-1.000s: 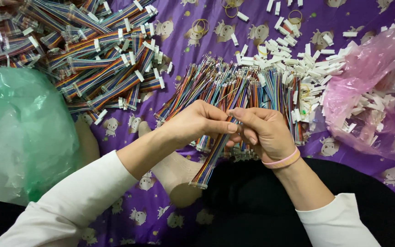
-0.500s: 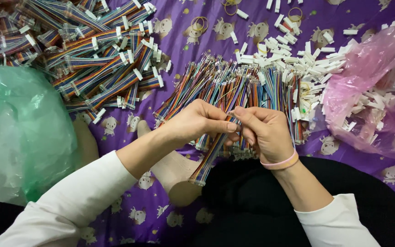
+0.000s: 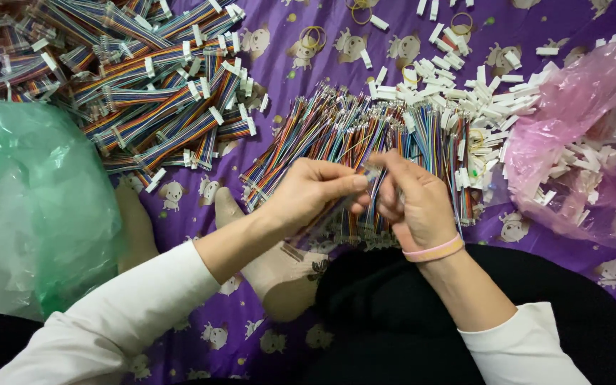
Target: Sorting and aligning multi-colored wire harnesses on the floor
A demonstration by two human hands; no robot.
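Where wires [image 3: 365, 135] lie, purple cloth [image 3: 279, 64].

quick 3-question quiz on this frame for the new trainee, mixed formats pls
1. True or false: both hands meet on one multicoloured ribbon cable above the lap.
2. Multiple choice: the loose white connector housings lie mostly A) inside the green bag, B) on the purple cloth beside the pink bag, C) in the person's lap.
3. Fill in: the right hand's wrist carries a pink ____.

Key
1. True: left hand and right hand pinch the same cable where their fingertips meet.
2. B: they are scattered on the purple cloth next to the pink bag; the green bag sits on the left side.
3. Band.
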